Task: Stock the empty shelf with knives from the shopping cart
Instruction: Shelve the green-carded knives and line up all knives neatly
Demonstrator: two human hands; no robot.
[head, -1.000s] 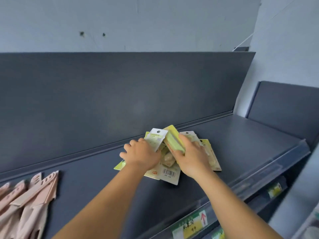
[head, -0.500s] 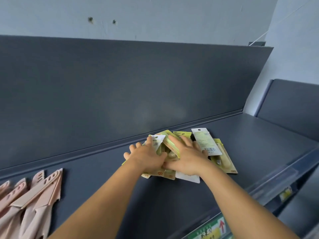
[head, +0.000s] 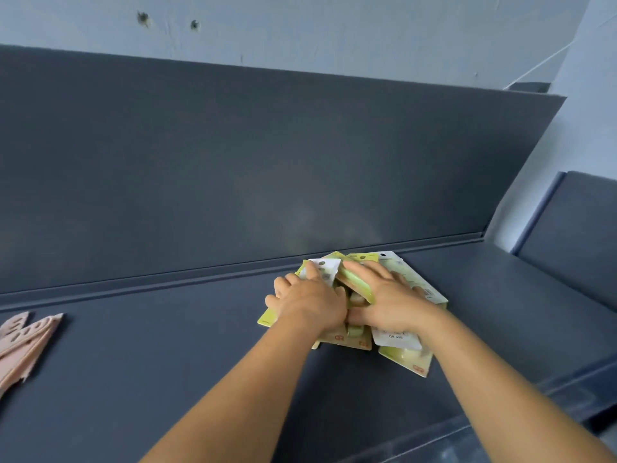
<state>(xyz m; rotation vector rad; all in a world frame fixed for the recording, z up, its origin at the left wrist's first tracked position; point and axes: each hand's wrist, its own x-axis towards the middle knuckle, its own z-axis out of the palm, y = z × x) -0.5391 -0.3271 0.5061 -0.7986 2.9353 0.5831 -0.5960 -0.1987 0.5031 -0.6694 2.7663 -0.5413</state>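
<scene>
1. Presently, the left hand (head: 309,300) is lying palm-down on the left part of a heap of green-carded knife packs (head: 405,357), its fingers loosely bent over the top card and its thumb reaching toward the white card (head: 325,269) at the rear of the heap; whether it is gripping or only pressing cannot be told.
2. The right hand (head: 389,300) is lying flat on the right part of the same heap, fingers extended and spread, pressing down on the packs rather than closing round any of them.
3. The two hands are sitting side by side, touching or nearly touching at the thumbs, with both forearms entering from the lower edge of the view.
4. The knife packs are lying overlapped and fanned at differing angles, some face up in green, some showing white backs with print; the rear cards are resting near the ledge at the foot of the back panel.
5. The heap is sitting on the dark grey shelf (head: 167,345), right of centre.
6. A group of pink knives (head: 23,345) is lying at the far left of the shelf, well apart from the heap and partly cut off by the frame edge.
7. The back panel (head: 267,162) is standing behind, with a pale wall (head: 334,28) above it.
</scene>
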